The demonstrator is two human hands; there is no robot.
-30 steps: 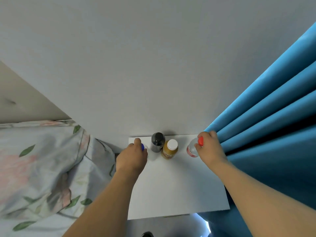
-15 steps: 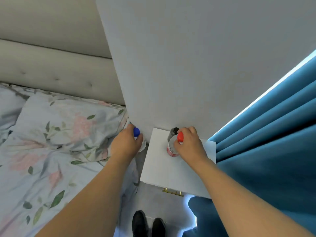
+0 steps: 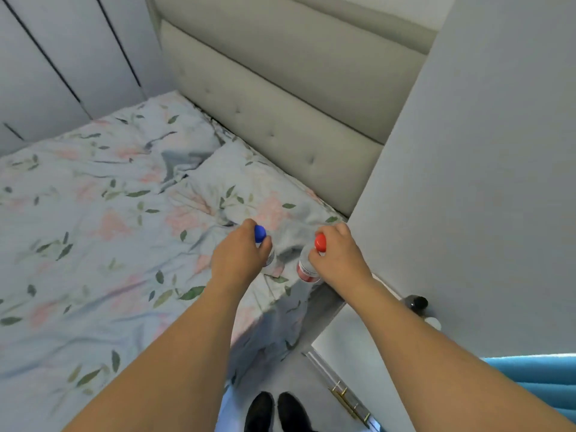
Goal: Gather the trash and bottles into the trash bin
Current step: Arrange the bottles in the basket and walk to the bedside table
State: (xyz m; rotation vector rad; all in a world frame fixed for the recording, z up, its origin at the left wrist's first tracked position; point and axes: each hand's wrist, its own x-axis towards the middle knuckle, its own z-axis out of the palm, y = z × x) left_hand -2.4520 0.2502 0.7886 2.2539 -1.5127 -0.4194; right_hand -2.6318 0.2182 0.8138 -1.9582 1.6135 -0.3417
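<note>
- Two bottles are held up over the edge of the bed (image 3: 93, 213), one in each hand.
- The left hand (image 3: 237, 263) has its fingers curled round the top of the bottle with the blue cap (image 3: 260, 233).
- The right hand (image 3: 339, 260) has its fingers curled round the top of the bottle with the red cap (image 3: 320, 242). This bottle is clear, with a red and white label.
- The two bottles are near each other but do not touch.
- A dark bottle (image 3: 416, 304) stands on the white counter (image 3: 343, 338) by the wall, with a white cap (image 3: 433, 323) just beside it.
- Black shoes (image 3: 276, 411) are on the floor below.
- A blue curtain (image 3: 536, 378) hangs on the right.
</note>
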